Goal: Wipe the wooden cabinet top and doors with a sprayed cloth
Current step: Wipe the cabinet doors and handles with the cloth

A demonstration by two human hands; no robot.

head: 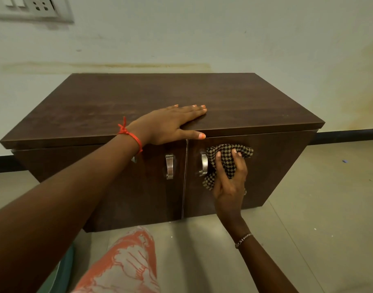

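A low dark wooden cabinet stands against the wall; its flat top (151, 96) is bare. My left hand (168, 123) lies flat on the top's front edge, fingers straight, thumb over the lip. Below are two shut doors, the left door (128, 187) and the right door (272, 166), each with a metal handle (169, 166) near the centre seam. My right hand (230, 182) grips a black-and-tan checked cloth (227, 157) and presses it against the right door's upper part, just beside that door's handle (203, 164).
The cabinet sits on a grey tiled floor (318, 208) with a black skirting strip along the pale wall. A switch plate (31, 7) is at the top left. My knee in orange-patterned fabric (126, 263) is close to the cabinet's front.
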